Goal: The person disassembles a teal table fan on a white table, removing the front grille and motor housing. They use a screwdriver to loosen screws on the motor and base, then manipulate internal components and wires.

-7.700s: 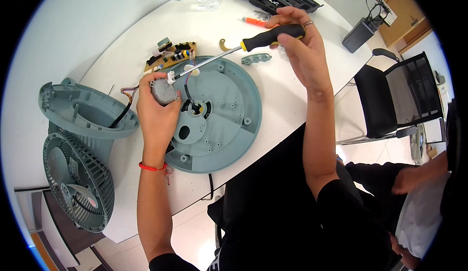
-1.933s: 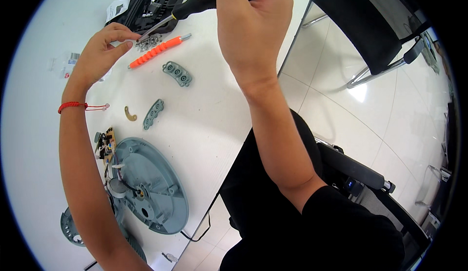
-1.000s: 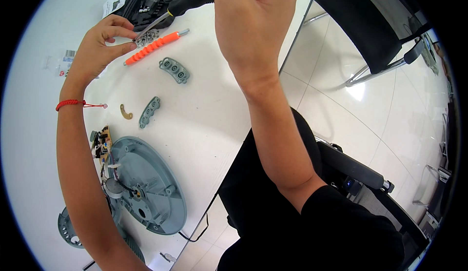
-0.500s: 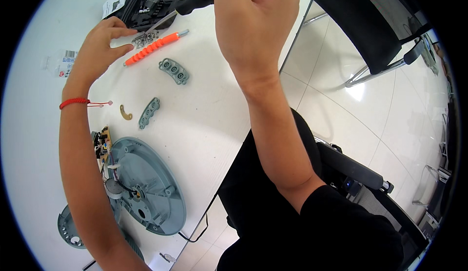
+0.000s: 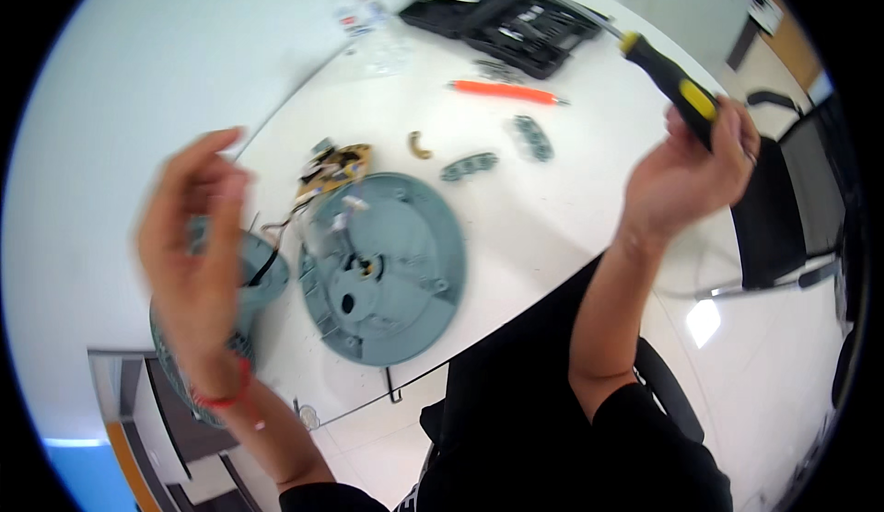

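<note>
My right hand (image 5: 691, 167) is wrapped round the black-and-yellow handle of a long screwdriver (image 5: 677, 79). Its shaft points up and to the left, above the far edge of the table. On the left, my left hand (image 5: 193, 254) is raised, blurred by motion. Its fingers are apart and nothing shows in them. Below and beyond it lies a grey-green housing part (image 5: 262, 268), partly hidden by the hand. Close by, a round grey-green base shell (image 5: 419, 236) lies with its inside up, wires running from it to a circuit board (image 5: 336, 167).
An open black tool case (image 5: 516, 24) lies at the back, with small screws (image 5: 497, 71) before it. An orange flexible shaft (image 5: 509, 93), two grey-green button strips (image 5: 470, 166) and a curved brass-coloured piece (image 5: 419, 146) are spread on the white table (image 5: 552, 208). A black chair (image 5: 783, 208) stands at the right.
My left hand has left the screws by the case and come back toward the housing. My right hand, still gripping the screwdriver, has moved right. The whole view has turned.
</note>
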Available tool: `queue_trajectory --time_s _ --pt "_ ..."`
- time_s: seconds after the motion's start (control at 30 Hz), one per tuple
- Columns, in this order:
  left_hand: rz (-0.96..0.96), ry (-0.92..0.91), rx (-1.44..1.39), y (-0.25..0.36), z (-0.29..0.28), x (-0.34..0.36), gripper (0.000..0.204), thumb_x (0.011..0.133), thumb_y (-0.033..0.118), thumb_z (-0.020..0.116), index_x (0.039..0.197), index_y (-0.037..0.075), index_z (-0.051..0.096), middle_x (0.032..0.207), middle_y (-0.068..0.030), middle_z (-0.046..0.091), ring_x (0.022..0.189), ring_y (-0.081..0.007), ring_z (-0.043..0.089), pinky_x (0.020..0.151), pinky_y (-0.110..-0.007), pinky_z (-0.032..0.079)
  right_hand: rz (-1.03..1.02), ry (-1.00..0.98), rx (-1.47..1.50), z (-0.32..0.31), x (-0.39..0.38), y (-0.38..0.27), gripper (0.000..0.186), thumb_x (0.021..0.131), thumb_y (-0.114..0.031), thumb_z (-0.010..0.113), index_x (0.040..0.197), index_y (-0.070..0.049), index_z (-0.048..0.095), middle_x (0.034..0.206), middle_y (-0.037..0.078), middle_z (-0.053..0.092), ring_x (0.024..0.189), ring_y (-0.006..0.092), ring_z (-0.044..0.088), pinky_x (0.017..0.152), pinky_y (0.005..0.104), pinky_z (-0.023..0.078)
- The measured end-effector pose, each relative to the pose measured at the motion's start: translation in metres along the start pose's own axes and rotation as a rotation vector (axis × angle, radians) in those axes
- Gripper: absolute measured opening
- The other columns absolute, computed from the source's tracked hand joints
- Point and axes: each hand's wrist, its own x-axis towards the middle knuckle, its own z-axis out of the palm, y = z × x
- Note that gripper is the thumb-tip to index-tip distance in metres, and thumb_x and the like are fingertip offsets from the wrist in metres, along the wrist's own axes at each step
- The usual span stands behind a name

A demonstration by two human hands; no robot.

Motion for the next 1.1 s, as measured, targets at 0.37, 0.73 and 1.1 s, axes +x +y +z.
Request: queue_trajectory --time_s 0.37,0.73,1.1 --pt "-0.212 -0.155 0.004 -0.074 0.06 -0.089 0.069 0.074 -0.001 0.062 0.14 0.003 0.043 0.135 -0.0173 0.048 0.109 -0.0301 0.052 0.096 -0.04 0.045 -0.011 -0.382 0.091 0.019 -0.018 -0.04 0.018 0.091 -0.012 0.055 0.1 0.003 0.053 0.085 0.016 0.061 0.076 0.0195 0.06 0.077 0.0316 0.051" --pt "-0.456 -0.161 -0.166 -0.103 0.083 -0.101 0.057 0.079 0.005 0.073 0.131 0.001 0.049 0.127 -0.0189 0.053 0.116 -0.0348 0.053 0.102 -0.041 0.042 0.152 -0.57 -0.07 0.046 -0.074 -0.034 0.024 0.084 -0.012 0.074 0.097 0.0 0.058 0.086 0.004 0.059 0.069 0.0038 0.048 0.062 0.0166 0.038" --pt "-0.416 0.071 -0.428 -0.104 0.094 -0.108 0.059 0.083 0.003 0.075 0.132 0.001 0.042 0.124 -0.0115 0.05 0.106 -0.0187 0.054 0.09 -0.031 0.047 -0.473 -0.791 -0.043 0.058 -0.065 -0.043 0.067 0.091 -0.072 0.046 0.119 -0.011 0.042 0.073 0.009 0.056 0.064 0.019 0.055 0.055 0.0307 0.049"
